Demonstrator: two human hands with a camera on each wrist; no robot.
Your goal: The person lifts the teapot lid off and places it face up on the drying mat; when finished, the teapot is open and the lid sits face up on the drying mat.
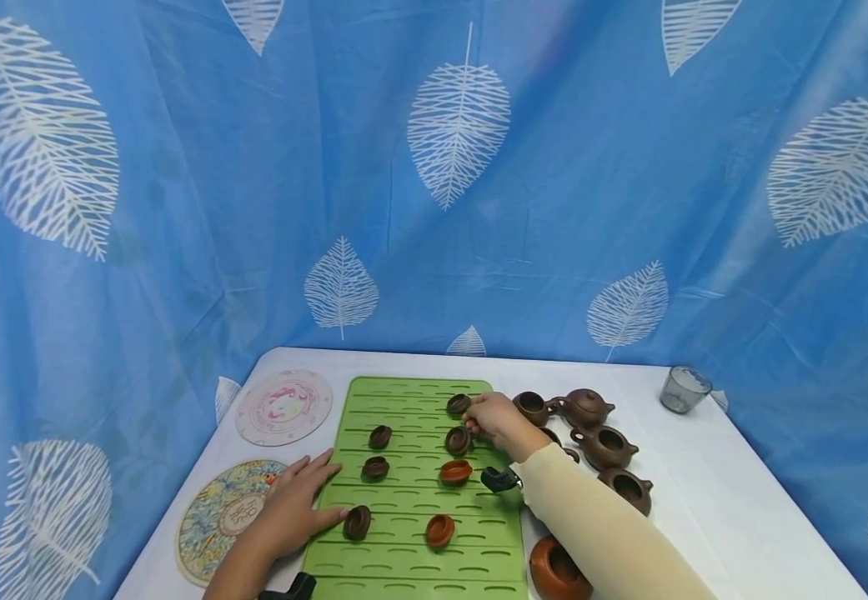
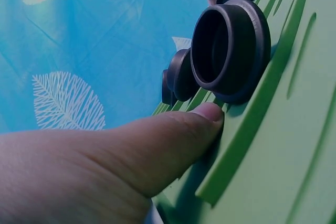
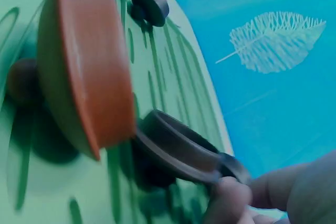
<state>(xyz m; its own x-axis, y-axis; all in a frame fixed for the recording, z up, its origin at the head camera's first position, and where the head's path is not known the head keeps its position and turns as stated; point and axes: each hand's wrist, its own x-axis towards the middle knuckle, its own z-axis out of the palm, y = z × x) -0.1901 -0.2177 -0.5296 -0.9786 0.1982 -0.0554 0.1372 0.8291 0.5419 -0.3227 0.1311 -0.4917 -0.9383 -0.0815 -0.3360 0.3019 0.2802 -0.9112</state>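
Several teapot lids lie upside down and tilted on a green ridged mat. My right hand reaches over the mat's far right part. Its bent fingertips pinch the edge of a dark brown teapot lid; another dark lid sits just beyond. Nearer along that column are an orange-red lid and a second reddish lid. At the mat's left edge my left hand rests with fingers spread. Its thumb lies right beside a dark lid, and more dark lids stand farther up that column.
Right of the mat are several brown teapots, partly behind my right sleeve, and a reddish pot nearer me. A clear glass stands at the back right. Two round patterned discs lie on the left. A blue curtain hangs behind.
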